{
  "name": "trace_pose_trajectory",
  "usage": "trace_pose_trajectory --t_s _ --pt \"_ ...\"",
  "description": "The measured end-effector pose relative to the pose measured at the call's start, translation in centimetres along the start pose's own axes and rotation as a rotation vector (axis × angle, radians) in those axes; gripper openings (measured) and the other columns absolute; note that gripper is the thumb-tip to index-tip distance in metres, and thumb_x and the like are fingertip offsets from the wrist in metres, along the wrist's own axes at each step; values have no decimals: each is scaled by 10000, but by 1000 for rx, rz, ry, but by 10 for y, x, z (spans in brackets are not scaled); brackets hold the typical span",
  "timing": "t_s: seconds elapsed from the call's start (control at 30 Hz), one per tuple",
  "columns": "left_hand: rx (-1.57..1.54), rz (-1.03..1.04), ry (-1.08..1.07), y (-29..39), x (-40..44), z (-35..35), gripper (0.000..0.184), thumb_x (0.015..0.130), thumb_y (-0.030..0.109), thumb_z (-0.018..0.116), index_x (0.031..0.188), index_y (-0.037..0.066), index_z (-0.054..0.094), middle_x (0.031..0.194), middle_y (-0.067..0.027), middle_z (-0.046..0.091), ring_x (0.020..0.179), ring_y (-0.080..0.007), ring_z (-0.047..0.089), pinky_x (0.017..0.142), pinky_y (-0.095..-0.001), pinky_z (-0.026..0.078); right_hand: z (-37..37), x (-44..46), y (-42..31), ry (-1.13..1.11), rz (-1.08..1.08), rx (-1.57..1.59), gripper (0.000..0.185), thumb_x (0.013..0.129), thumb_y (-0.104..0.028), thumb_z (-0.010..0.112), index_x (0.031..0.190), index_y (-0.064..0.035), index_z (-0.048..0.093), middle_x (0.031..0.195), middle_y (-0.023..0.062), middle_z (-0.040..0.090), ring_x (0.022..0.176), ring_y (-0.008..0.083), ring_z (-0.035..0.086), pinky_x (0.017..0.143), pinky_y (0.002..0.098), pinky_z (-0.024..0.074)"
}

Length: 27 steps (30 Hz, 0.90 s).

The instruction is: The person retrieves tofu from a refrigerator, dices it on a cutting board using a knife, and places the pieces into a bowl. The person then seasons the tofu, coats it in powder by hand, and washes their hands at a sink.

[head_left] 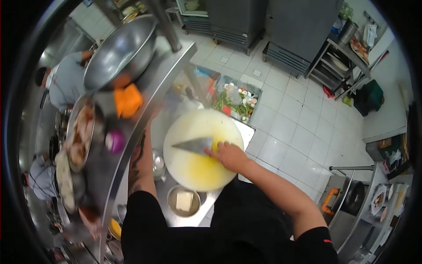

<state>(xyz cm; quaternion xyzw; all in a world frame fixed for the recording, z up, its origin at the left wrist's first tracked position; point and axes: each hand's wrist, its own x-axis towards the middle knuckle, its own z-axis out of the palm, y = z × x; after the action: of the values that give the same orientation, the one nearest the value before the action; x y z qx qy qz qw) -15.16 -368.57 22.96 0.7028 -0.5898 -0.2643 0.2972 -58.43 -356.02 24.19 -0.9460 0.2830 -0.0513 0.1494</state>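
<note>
A wide-bladed kitchen knife (195,144) lies flat over the round white cutting board (189,125), its tip pointing left. The fingers of my right hand (229,157) are closed around its handle end, above the yellow-stained part of the board. My left forearm reaches up along the steel shelf's edge, and my left hand (154,111) is blurred and mostly hidden by the shelf; its fingers do not show. On the shelf near it are an orange piece (128,101), whose kind I cannot make out, and a purple onion (114,141).
A metal bowl with a pale block (184,201) stands below the board. The steel shelf (169,72) carries a large bowl (121,53) and a tray of raw meat (82,132). Beyond the board sits a bin of vegetable scraps (237,99). Two people work at left.
</note>
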Motion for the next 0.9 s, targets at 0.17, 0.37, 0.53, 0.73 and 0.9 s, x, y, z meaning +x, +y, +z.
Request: trace_pose_trajectory --t_s 0.17,0.37,0.53,0.73,0.9 --pt "571 195 77 -129 114 49 741 831 435 788 1397 26 539 1482 -266 460 1366 -402 479 1134 -508 385 -55 -30 29 -279 -23 426 637 892 -114 598 1507 -180 447 1001 152 607 852 348 675 723 467 557" --pt "756 131 55 -93 21 62 474 909 217 663 1341 45 572 1419 -256 511 1310 -420 515 1061 -510 451 -137 -105 113 -292 51 845 594 904 -113 659 1476 -156 507 957 109 602 786 294 645 704 393 531" --pt "101 -394 246 72 -124 23 368 912 128 638 1274 66 616 1313 -235 576 1110 -393 643 889 -449 543 -189 -138 211 -353 137 1011 550 883 -50 671 1422 -110 580 978 57 619 756 158 566 689 297 472" --pt "497 -480 170 160 -295 136 450 848 24 632 1286 126 643 1376 -222 514 1142 -434 602 940 -481 518 -200 -129 319 -402 271 1197 550 884 1 662 1424 -45 565 987 -12 588 764 66 463 663 214 399" --pt "-64 -596 -542 307 -427 189 504 678 -89 579 1130 101 695 1131 -127 656 1090 -317 626 971 -421 502 -233 -117 370 -554 189 1091 539 899 34 638 1426 -39 558 955 -18 594 759 44 499 701 207 434"
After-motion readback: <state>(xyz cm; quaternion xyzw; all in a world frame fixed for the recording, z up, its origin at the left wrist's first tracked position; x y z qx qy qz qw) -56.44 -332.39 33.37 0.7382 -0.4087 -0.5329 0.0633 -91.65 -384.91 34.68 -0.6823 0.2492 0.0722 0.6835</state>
